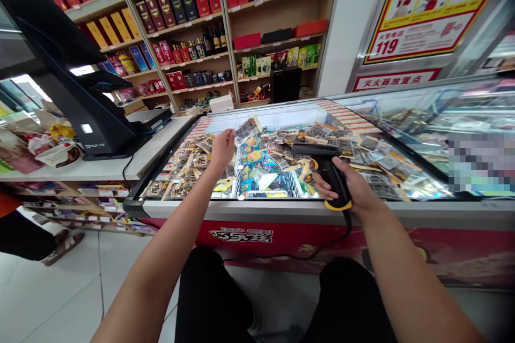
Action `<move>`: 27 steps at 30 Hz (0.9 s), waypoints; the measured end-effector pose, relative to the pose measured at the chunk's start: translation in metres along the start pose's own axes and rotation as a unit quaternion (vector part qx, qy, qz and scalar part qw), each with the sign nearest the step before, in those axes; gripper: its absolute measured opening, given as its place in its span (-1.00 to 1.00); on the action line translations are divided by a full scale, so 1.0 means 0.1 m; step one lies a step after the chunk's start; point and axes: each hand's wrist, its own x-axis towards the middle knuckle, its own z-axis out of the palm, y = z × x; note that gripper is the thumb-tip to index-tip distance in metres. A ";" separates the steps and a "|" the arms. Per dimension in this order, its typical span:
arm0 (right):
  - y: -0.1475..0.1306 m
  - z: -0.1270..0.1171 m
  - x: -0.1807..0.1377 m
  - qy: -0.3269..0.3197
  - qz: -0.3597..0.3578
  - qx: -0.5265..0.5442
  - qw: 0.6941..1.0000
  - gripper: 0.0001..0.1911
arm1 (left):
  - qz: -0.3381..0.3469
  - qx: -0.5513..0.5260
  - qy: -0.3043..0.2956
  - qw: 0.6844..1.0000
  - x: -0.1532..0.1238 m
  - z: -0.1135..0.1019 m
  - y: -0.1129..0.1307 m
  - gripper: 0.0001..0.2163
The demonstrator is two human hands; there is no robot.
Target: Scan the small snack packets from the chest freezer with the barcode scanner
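My right hand (pixel 352 182) is wrapped round the grip of a black barcode scanner (pixel 336 174) with yellow trim. The scanner's head points left over the chest freezer (pixel 306 208), and its cable hangs down the freezer's red front. Above the packets, my left hand (pixel 224 146) is closed in a pinch at the edge of a dark snack packet (pixel 247 128), which is tilted up. Many small dark and tan packets (pixel 193 158) lie loose on both sides. Between them a white wire basket (pixel 237 171) holds blue and yellow packets (pixel 261 163).
At the left, a black checkout terminal (pixel 80 75) stands on a white counter (pixel 108 169) beside a white bowl (pixel 58 155). Shelves (pixel 189 24) with boxes and bottles line the back. A person's sandalled foot (pixel 64 246) shows at the left. A fire-notice poster (pixel 426 10) hangs right.
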 end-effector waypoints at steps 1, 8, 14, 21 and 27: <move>0.00 0.01 0.00 0.001 0.000 -0.002 1.000 -0.51 | -0.027 -0.114 0.001 0.993 -0.04 0.11 0.05 -0.71; 0.01 0.03 0.00 0.015 -0.004 -0.003 1.000 -0.47 | -0.219 -0.522 -0.018 0.824 -0.39 0.84 0.39 -0.72; 0.04 -0.01 0.01 0.008 0.003 0.008 1.000 -0.45 | -0.281 -0.518 -0.034 0.807 -0.45 0.80 0.35 -0.69; 0.04 -0.03 -0.02 -0.001 0.008 -0.002 1.000 -0.46 | -0.293 -0.577 -0.024 0.762 -0.49 0.84 0.33 -0.61; 0.04 -0.03 -0.01 0.000 0.014 -0.008 1.000 -0.45 | -0.298 -0.565 -0.027 0.769 -0.48 0.86 0.34 -0.65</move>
